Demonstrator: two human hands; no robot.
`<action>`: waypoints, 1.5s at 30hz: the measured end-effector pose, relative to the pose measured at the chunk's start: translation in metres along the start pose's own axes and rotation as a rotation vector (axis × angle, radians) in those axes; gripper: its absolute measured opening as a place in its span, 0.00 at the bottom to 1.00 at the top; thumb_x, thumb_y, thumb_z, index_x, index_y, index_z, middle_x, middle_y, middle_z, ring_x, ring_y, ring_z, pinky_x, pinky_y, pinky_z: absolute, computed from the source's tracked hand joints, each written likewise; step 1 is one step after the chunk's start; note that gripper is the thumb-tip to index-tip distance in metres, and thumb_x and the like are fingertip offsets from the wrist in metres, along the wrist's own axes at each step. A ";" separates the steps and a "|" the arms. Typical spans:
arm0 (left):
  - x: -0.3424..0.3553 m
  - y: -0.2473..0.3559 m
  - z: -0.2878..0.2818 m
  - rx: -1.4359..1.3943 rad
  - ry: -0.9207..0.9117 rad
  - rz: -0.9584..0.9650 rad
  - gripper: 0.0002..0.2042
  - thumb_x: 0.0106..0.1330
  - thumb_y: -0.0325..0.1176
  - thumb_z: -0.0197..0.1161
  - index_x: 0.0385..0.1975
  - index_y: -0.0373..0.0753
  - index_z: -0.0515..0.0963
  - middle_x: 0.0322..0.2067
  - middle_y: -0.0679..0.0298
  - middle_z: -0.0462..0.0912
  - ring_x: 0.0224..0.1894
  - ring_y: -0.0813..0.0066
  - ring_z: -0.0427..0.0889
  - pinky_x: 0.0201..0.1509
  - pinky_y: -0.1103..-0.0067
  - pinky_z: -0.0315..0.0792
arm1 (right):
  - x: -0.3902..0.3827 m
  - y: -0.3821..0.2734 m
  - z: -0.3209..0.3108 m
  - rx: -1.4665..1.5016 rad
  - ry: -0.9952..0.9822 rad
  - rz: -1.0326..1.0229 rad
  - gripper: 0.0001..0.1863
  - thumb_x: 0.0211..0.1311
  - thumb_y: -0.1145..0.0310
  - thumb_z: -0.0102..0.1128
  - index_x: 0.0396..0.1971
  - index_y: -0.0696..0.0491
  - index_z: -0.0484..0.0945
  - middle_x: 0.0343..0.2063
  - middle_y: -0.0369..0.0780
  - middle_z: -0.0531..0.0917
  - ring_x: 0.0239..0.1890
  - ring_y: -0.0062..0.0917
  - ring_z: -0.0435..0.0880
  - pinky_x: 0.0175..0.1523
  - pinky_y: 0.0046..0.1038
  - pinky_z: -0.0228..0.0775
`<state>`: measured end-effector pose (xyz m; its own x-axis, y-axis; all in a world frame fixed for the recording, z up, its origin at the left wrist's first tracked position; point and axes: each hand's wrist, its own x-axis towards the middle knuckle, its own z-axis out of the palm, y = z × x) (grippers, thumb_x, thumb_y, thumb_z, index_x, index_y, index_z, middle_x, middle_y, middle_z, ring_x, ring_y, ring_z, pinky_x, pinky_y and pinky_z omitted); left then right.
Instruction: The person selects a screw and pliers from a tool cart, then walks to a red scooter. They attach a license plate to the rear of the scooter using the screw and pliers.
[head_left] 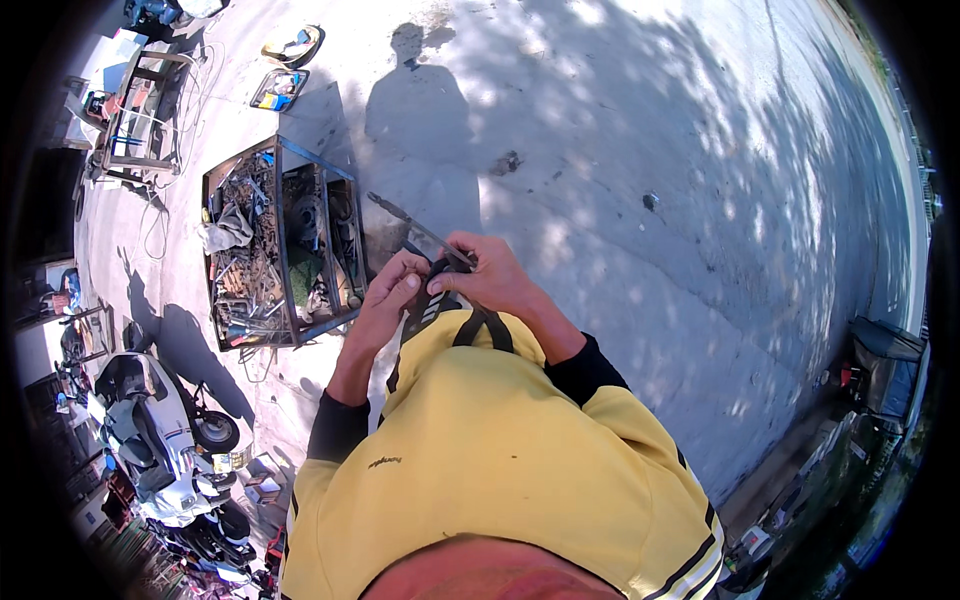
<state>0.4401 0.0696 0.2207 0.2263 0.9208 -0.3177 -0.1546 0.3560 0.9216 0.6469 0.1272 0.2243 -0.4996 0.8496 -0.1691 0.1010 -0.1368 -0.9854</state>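
Close together in front of my waist, both hands work on a small black piece [439, 268]. My left hand [390, 292] is closed, its thumb and fingers pinching the piece from the left. My right hand [490, 275] is closed too, its thumb meeting the piece from the other side. A long, thin, dark metal bar [415, 223] runs from under the right fingers toward the upper left, its far end free. Its exact kind cannot be made out, and the fingers hide much of the black piece.
Left of my hands stands a metal-framed, divided tool bin [284, 240] full of tools and scrap parts. Beyond it lie a tray [279, 90] and a round basin [291, 45]. A welded frame [145, 115] stands at the upper left, a white motorbike [160, 440] at the lower left.
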 end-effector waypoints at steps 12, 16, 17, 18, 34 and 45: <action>-0.009 0.006 -0.038 0.054 0.067 -0.058 0.18 0.80 0.43 0.49 0.27 0.41 0.72 0.20 0.78 0.62 0.22 0.89 0.57 0.25 0.85 0.51 | 0.023 -0.009 0.036 0.023 -0.056 0.031 0.15 0.50 0.71 0.79 0.33 0.55 0.79 0.19 0.30 0.78 0.22 0.11 0.72 0.27 0.19 0.62; -0.016 -0.005 -0.080 -0.488 0.165 -0.177 0.17 0.78 0.47 0.50 0.28 0.43 0.69 0.18 0.76 0.59 0.18 0.86 0.55 0.21 0.84 0.49 | 0.036 -0.007 0.051 0.062 0.015 0.146 0.18 0.49 0.68 0.81 0.33 0.56 0.78 0.21 0.28 0.76 0.26 0.11 0.69 0.31 0.19 0.63; -0.018 -0.010 -0.096 -0.541 0.273 -0.207 0.15 0.78 0.46 0.50 0.31 0.43 0.70 0.18 0.75 0.58 0.18 0.84 0.56 0.20 0.84 0.51 | 0.039 -0.006 0.055 0.112 0.024 0.147 0.17 0.49 0.69 0.80 0.32 0.56 0.78 0.19 0.28 0.75 0.23 0.10 0.68 0.28 0.19 0.60; -0.022 -0.015 -0.115 -0.615 0.376 -0.208 0.15 0.78 0.45 0.50 0.32 0.42 0.71 0.18 0.75 0.58 0.18 0.84 0.56 0.20 0.84 0.51 | 0.042 -0.005 0.060 0.125 0.017 0.139 0.16 0.50 0.70 0.80 0.31 0.56 0.77 0.18 0.28 0.75 0.21 0.10 0.68 0.26 0.19 0.59; -0.068 -0.054 -0.305 -0.819 0.942 0.009 0.06 0.72 0.21 0.48 0.37 0.36 0.73 0.29 0.64 0.75 0.27 0.74 0.74 0.30 0.78 0.74 | 0.067 -0.014 0.124 0.096 0.028 0.136 0.12 0.53 0.76 0.75 0.32 0.56 0.77 0.17 0.31 0.77 0.17 0.11 0.70 0.23 0.18 0.59; -0.062 0.021 -0.172 -0.288 0.407 0.099 0.11 0.71 0.27 0.61 0.50 0.35 0.73 0.34 0.57 0.86 0.27 0.79 0.82 0.29 0.83 0.78 | 0.066 -0.025 0.150 -0.088 -0.020 -0.036 0.11 0.51 0.77 0.76 0.31 0.56 0.79 0.17 0.28 0.77 0.20 0.08 0.69 0.24 0.18 0.58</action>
<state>0.2580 0.0476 0.2212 -0.1871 0.9194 -0.3459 -0.4278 0.2407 0.8712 0.4823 0.1106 0.2348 -0.5208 0.8429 -0.1352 0.1577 -0.0607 -0.9856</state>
